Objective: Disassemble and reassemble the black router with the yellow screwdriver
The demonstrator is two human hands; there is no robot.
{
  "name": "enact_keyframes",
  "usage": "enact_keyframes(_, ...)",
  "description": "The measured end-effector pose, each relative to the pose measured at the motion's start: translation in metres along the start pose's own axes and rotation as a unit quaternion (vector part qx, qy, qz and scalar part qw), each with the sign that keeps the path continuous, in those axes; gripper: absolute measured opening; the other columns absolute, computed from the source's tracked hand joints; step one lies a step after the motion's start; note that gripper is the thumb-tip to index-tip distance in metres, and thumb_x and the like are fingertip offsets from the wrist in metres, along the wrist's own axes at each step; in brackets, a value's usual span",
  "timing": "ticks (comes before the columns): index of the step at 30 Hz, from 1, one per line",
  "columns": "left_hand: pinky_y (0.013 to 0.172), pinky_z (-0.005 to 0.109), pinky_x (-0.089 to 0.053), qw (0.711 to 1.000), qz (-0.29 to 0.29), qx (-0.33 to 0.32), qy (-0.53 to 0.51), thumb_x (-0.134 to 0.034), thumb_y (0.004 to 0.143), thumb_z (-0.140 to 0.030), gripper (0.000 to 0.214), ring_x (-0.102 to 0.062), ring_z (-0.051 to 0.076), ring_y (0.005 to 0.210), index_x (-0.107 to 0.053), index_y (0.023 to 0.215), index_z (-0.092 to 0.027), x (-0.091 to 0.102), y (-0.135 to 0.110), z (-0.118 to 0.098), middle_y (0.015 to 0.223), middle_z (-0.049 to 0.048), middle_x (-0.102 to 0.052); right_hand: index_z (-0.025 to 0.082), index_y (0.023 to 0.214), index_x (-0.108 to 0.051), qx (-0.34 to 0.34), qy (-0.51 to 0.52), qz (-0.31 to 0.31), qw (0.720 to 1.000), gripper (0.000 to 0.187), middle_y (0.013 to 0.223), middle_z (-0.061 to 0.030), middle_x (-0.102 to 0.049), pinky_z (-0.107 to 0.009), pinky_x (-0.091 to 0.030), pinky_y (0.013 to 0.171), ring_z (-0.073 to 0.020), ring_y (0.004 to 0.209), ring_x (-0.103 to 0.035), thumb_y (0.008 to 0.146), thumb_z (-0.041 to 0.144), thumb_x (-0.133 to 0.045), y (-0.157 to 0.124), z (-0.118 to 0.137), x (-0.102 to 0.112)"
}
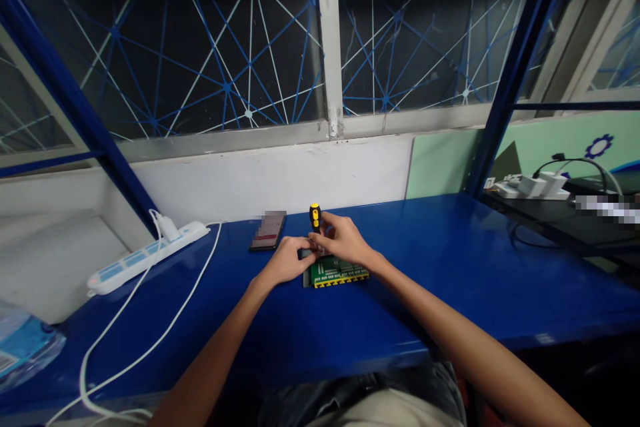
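Observation:
A green circuit board lies on the blue table, just in front of me. My right hand is closed around a small screwdriver with a yellow and black handle, held upright over the board's far left corner. My left hand rests on the board's left edge, its fingers curled and pinched near the screwdriver's tip. The tip itself is hidden behind my fingers.
A phone lies flat behind the board to the left. A white power strip with a plug and a long white cable sits at the left. A plastic bag is at the far left edge. Chargers stand on a black desk right.

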State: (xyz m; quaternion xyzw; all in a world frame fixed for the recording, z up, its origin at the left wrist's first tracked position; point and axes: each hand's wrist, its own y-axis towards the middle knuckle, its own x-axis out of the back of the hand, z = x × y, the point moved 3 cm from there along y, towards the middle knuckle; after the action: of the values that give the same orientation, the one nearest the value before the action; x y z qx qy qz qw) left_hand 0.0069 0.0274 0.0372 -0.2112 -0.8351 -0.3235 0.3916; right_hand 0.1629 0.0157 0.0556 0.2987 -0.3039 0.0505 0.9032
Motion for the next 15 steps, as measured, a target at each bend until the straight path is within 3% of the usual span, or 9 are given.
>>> enact_keyframes(15,0.074,0.029,-0.048,1.000,-0.003,0.028,-0.002,-0.062,0.082,-0.030,0.019,-0.070,0.023,0.083,-0.077,0.084,-0.018,-0.0003,0.0007,0.0050,0.089,0.0051,-0.076,0.021,0.083,-0.055,-0.002,-0.001,0.011,1.000,0.023,0.071,-0.0006,-0.063,-0.027,-0.030,0.053,-0.0140,0.061,-0.056,0.082,0.044,-0.057,-0.0005,0.0021,0.0013)
